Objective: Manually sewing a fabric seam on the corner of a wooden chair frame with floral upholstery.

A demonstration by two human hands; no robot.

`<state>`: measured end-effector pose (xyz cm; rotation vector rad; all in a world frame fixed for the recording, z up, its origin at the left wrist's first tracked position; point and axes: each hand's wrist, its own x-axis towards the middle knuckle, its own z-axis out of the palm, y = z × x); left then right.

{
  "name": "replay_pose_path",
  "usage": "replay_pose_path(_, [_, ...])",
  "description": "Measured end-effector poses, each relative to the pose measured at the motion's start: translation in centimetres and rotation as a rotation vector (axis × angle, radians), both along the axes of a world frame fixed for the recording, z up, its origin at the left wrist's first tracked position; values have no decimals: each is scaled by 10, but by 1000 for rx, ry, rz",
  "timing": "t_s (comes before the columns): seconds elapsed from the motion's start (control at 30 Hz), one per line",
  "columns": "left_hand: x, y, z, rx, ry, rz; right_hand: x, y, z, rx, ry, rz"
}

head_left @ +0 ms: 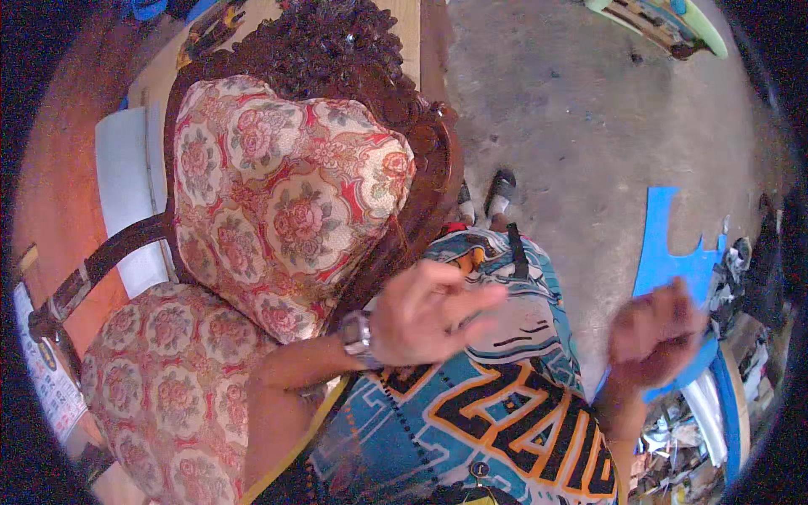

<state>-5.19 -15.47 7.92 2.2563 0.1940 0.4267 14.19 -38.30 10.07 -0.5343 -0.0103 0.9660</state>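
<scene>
My left hand is raised in front of my chest, fingers spread and slightly curled, holding nothing; a metal watch sits on its wrist. My right hand hovers at the right with its fingers loosely curled; it looks blurred and nothing shows in it. A carved dark wooden armchair with a floral cushioned back and floral seat stands just left of my left hand. Below me I see my patterned blue, orange and black shirt and my feet in sandals.
Bare grey concrete floor spreads ahead. A blue cut foam or board piece lies at the right by a pile of scraps and curved strips. A white panel stands behind the chair. A green-edged object lies far off.
</scene>
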Motion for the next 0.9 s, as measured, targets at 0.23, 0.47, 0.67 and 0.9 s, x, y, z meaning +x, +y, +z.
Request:
replay_pose_path(0.23, [-37,64,13,351,336,369,112,-216,-59,-650,-427,-492])
replay_pose_path(0.47, [-54,57,9,282,894,299,68,-252,-178,-1581,-816,-414])
replay_pose_path(0.67, [-81,66,-29,295,342,24,52,-117,-200,-1323,-613,-178])
replay_pose_path(0.9, [-96,76,-49,213,95,-123,44,56,-149,-1123,-752,-133])
